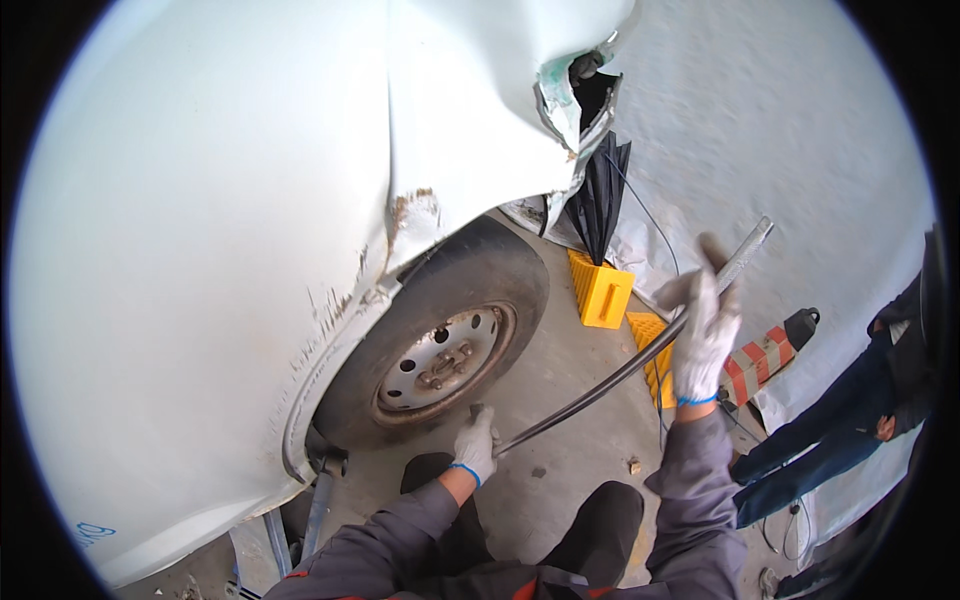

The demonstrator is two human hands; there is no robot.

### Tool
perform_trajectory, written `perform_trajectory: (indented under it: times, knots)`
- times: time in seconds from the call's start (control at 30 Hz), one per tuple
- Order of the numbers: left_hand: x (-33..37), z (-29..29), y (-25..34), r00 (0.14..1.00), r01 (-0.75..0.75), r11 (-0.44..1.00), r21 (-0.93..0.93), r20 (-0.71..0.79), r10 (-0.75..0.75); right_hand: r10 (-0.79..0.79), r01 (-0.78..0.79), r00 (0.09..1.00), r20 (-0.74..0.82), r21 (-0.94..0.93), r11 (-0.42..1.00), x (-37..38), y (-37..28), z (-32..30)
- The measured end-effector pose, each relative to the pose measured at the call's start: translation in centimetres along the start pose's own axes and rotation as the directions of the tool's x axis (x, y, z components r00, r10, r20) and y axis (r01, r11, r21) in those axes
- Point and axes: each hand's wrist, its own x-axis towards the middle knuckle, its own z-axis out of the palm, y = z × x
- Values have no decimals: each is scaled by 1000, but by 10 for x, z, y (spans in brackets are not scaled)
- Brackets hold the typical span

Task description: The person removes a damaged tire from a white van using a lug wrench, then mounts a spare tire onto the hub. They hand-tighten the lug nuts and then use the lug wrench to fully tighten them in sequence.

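A long dark metal bar (610,378), slightly bowed in the picture, rises from lower left to upper right and ends in a bright knurled handle (747,248). My left hand (475,445), in a white work glove with grey finger pads, closes round its lower end beside the wheel; what is on that end is hidden. Near the knurled end, my gloved right hand (703,335) lies over the bar with thumb and fingers spread, slightly blurred. Close to my left hand is the van-like white vehicle's wheel (445,360), with a black tire and a rusty steel rim.
Dented white bodywork (220,260) fills the left side. Yellow wheel chocks (603,290), a folded black umbrella-like object (598,200) and a red-white striped object (762,360) lie beyond the wheel. Another person (835,430) stands at right. Cables run across the floor.
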Motion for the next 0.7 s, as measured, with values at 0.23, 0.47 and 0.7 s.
perform_trajectory:
  times: [0.23, 0.47, 0.7]
  knots:
    - [49, 21, 63, 989, -93, 982, -162, -126, 73, -146, 148, 986, 77, -27, 989, 82, 7, 51]
    - [76, 35, 65, 973, -136, 938, -319, -223, 65, -360, 296, 891, 276, 247, 923, 130, 46, 101]
    - [85, 46, 71, 927, -267, 910, -318, -343, 152, -384, 348, 883, 268, 175, 921, 163, 75, 117]
